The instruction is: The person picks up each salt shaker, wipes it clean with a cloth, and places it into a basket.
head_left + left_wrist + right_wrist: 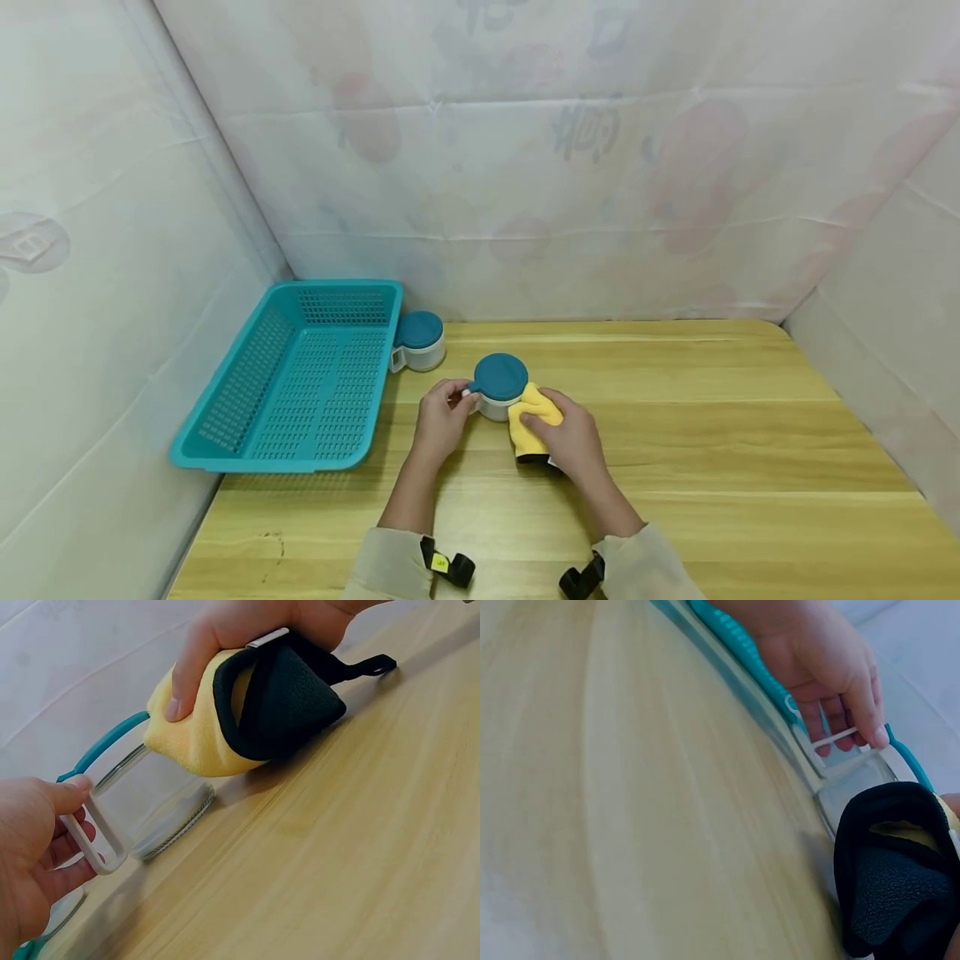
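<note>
A clear jar with a teal lid point(501, 377) and a white handle point(112, 844) stands upright on the table. My left hand point(441, 421) grips that handle, thumb on top and fingers curled through it, as the left wrist view shows. In my right hand point(573, 433) is a bunched yellow cloth point(534, 421) with a black edge and a black hanging loop point(375, 665). The cloth touches the right side of the jar near the lid's rim. In the right wrist view the dark side of the cloth point(900, 892) hides part of the jar.
A teal plastic basket point(273, 460) stands on the left of the wooden table point(712, 442). Beside its right wall is a second lidded jar point(422, 354), its handle facing the basket. A printed white sheet point(525, 208) hangs behind the table.
</note>
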The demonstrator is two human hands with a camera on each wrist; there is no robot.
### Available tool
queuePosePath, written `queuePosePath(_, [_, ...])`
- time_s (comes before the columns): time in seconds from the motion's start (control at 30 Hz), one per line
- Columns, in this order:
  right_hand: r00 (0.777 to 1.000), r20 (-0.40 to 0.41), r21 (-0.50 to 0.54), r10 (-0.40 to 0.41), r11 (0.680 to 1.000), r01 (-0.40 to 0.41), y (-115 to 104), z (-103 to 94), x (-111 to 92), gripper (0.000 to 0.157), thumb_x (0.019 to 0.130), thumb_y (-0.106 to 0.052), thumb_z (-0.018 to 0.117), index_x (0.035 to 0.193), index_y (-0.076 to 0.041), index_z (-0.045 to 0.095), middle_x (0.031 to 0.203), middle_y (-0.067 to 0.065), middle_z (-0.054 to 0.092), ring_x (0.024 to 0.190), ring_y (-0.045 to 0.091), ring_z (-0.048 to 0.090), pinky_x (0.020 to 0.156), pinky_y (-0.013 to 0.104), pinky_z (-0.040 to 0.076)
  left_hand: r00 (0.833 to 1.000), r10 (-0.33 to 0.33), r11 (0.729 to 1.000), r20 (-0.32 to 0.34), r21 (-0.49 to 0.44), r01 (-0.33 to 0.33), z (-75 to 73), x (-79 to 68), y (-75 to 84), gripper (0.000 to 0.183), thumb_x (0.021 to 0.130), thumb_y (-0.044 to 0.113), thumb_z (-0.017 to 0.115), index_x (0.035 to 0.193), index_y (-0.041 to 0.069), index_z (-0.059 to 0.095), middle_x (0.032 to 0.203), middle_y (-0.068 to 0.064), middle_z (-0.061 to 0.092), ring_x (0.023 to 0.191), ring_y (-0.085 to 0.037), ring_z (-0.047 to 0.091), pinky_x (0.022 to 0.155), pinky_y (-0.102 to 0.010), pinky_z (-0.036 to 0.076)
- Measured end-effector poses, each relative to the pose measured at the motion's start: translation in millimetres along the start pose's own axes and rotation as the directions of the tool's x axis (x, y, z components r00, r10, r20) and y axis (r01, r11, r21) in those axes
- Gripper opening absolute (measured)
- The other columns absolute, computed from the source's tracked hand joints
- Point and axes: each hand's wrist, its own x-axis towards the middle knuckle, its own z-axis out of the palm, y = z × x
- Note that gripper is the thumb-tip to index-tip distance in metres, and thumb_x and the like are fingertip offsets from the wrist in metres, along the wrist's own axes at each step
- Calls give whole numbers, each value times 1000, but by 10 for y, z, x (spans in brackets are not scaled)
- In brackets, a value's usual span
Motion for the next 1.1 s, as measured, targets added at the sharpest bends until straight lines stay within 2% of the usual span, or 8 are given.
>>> queuePosePath(0.13, [1000,0,1,-5,1000,5,-7,38,-33,56,84,-37,77,134,-18,61,127,9,65,92,21,63,70,28,52,999,-38,999,6,-14,38,-1,10,-8,21,91,16,70,110,6,71,100,-3,66,91,-16,61,77,-24,57])
queuePosePath(0.27, [1000,2,-22,-29,999,29,-26,63,-72,55,83,-36,78,133,-18,62,124,8,66,89,19,62,68,28,51,999,-43,999,8,-18,43,-3,12,-3,21,91,16,70,110,7,71,99,-3,66,92,-16,61,77,-24,57])
queuePosePath(0.43, [998,12,-39,-70,997,70,-53,95,-136,53,82,-34,79,130,-18,64,125,6,67,92,20,63,71,31,53,1000,-30,999,9,-18,30,-12,0,10,21,91,16,70,110,7,71,100,-4,66,91,-17,61,77,-25,57])
queuePosePath(0.63, [990,45,-76,-137,987,140,-83,174,-200,49,81,-33,80,127,-18,67,129,5,65,110,24,63,87,44,54,1000,-12,1000,13,-8,12,-18,-1,10,22,91,17,70,110,7,71,100,-4,67,91,-17,61,77,-25,56])
queuePosePath(0.77, [982,70,-74,-176,981,181,-112,230,-225,48,81,-32,81,125,-18,68,124,5,67,105,23,65,83,43,55,1000,-4,1000,19,0,4,-12,4,-4,21,91,17,70,110,7,71,99,-4,67,91,-16,62,78,-25,56])
queuePosePath(0.9, [983,74,-63,-166,983,171,-136,246,-233,48,81,-32,81,125,-19,68,122,5,68,101,22,65,80,41,54,1000,10,1000,22,0,-10,-9,5,-10,20,91,16,70,109,7,71,99,-4,67,91,-17,62,78,-26,56])
queuePosePath(1.03, [989,69,-41,-130,990,133,-134,223,-217,49,80,-32,81,125,-20,68,126,5,67,103,22,65,80,39,54,1000,15,1000,21,3,-15,-15,5,-7,21,91,16,70,110,7,71,100,-4,67,92,-16,62,79,-26,56])
queuePosePath(1.1, [992,73,-22,-108,994,109,-121,207,-202,49,80,-32,82,126,-21,68,127,4,66,98,20,65,76,36,54,1000,18,1000,19,3,-18,-20,4,-4,20,91,16,70,109,7,71,101,-4,67,92,-17,62,78,-26,56])
